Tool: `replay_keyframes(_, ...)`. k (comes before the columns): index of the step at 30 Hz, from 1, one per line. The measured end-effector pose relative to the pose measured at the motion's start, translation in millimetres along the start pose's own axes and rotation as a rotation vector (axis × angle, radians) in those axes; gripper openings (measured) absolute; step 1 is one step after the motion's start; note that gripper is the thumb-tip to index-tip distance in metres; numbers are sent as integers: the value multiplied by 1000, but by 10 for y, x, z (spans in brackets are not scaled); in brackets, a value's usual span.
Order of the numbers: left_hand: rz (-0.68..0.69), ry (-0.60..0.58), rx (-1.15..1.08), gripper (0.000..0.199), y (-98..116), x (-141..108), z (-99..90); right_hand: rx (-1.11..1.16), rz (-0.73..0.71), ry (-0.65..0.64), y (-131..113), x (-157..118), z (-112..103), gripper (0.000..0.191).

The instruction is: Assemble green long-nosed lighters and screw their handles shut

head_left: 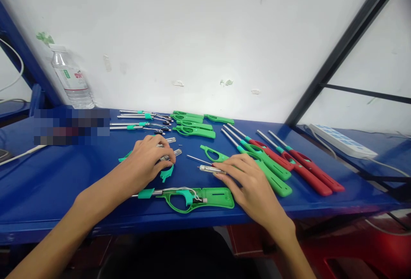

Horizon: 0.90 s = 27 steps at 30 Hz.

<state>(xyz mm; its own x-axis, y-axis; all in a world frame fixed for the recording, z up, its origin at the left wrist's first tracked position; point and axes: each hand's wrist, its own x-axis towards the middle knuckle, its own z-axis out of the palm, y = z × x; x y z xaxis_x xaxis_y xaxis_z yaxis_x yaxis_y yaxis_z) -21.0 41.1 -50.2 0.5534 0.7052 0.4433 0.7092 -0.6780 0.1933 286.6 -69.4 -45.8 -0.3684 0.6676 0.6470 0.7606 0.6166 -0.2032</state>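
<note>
A label (pixel 73 78) with red characters and a green square, too small to read, wraps a clear, white-capped bottle (pixel 81 98) against the wall; its contents cannot be made out. At the blue table (pixel 86 167), a person's right hand (pixel 247 176) pinches a slim clear tube (pixel 207 168), while the left (pixel 147 155) curls over clear parts (pixel 175 154) and a teal piece (pixel 166 173), its grip impossible to tell. An opened green casing (pixel 223 201) lies in front, with red lighters (pixel 308 177) and a white power strip (pixel 342 141) to the right.
</note>
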Motion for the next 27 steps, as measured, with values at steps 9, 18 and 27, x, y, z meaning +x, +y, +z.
replay_keyframes(9, -20, 30, 33, 36, 90, 8, -61, 10, -14, 15, 18, -10, 7, 19)
replay_keyframes(18, 87, 137, -26, 37, 353, 24, -259, 15, -45, 33, 27, -27, 4, 35)
replay_keyframes(27, 178, 185, -217, 26, 667, 30, -215, 12, -1, 4, 3, -9, 0, 20)
